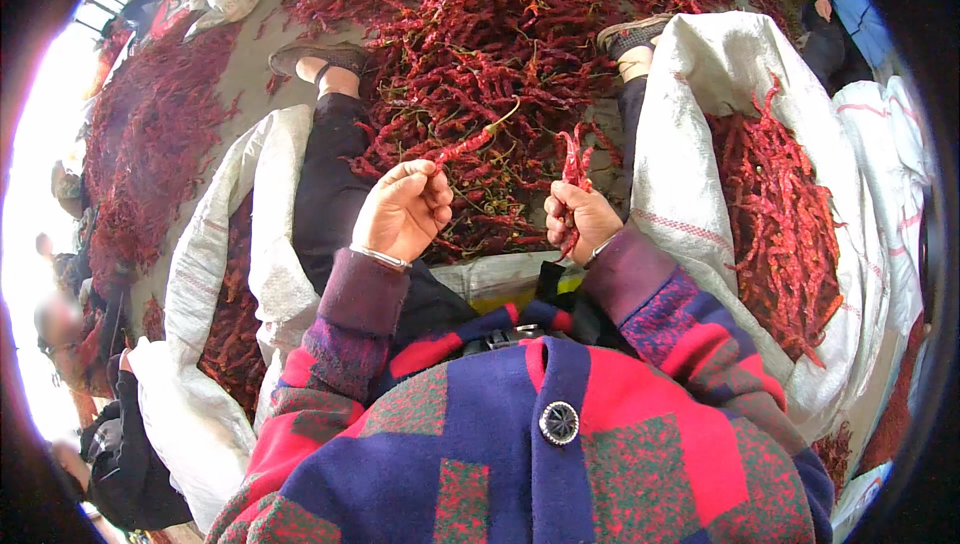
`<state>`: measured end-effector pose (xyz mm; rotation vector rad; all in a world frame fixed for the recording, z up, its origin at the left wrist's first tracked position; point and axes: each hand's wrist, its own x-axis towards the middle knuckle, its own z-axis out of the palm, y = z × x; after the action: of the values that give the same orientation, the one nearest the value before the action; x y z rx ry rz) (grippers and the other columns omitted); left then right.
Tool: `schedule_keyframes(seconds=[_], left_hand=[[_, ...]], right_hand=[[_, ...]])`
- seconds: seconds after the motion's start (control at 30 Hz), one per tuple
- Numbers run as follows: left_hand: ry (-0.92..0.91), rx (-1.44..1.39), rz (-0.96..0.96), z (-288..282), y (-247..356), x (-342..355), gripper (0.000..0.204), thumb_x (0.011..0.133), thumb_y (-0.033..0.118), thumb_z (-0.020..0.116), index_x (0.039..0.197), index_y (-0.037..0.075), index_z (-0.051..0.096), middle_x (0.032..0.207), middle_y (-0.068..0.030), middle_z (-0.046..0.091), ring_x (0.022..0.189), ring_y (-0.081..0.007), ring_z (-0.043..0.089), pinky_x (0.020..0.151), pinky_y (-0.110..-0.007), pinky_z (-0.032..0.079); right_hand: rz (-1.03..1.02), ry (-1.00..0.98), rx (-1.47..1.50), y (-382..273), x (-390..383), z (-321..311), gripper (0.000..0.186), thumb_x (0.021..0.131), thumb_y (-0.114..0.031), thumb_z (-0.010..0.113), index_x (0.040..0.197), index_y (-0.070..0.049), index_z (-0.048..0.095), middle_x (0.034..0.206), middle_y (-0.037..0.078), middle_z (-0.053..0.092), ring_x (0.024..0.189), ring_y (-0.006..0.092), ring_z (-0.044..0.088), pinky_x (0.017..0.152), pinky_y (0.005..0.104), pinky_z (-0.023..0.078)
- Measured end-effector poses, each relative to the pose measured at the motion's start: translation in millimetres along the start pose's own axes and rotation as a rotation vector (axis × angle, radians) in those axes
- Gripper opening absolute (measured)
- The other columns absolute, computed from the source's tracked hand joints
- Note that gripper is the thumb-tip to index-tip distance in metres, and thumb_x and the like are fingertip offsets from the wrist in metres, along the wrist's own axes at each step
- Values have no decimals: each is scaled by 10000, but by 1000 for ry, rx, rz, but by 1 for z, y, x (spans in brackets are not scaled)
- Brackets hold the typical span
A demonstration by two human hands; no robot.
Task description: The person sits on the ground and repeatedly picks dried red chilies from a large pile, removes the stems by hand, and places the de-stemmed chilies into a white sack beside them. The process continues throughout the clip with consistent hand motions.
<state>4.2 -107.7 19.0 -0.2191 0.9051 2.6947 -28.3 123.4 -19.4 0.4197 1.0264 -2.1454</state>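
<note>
Between my outstretched legs lies a big heap of dried red chili peppers (480, 54). My left hand (405, 209) pinches one wrinkled red chili (465, 147) between thumb and fingertips; its pale stem points up and to the right. In my right hand (582, 219), closed in a fist, is a small bunch of red chilies (574, 162), their tips sticking out above and below the fingers. Both hands hover over the near edge of the heap, apart from each other.
An open white woven sack (685, 159) holding red chilies (780, 229) stands at my right. Another white sack (275, 204) with darker chilies (230, 314) is at my left. Farther left spreads a second chili heap (155, 134). Other people sit along the left edge.
</note>
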Motion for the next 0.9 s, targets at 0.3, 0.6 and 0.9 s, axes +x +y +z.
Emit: schedule_keyframes(seconds=[0.3,0.6,0.9], left_hand=[[-48,-166,-211,20,-40,-6,127,716,138,572,824,80,535,750,-44,544,685,-164,512,569,-273,419],[160,182,-273,7,-53,-2,128,751,74,484,875,64,512,811,-44,553,753,-147,532,629,-273,424],[-37,676,-2,37,-54,1,190,772,18,490,962,4,489,845,-3,517,759,-59,468,698,-194,399]], right_hand=[[-89,-151,158,-14,-18,22,201,776,-180,499,945,-72,489,651,12,479,506,114,415,461,240,341],[-136,-79,-42,-11,-20,25,95,754,-130,529,822,-67,509,668,16,492,525,88,453,438,192,370],[-71,-178,-672,4,-18,33,240,721,-60,542,960,-60,524,699,-53,502,580,48,423,521,198,351]])
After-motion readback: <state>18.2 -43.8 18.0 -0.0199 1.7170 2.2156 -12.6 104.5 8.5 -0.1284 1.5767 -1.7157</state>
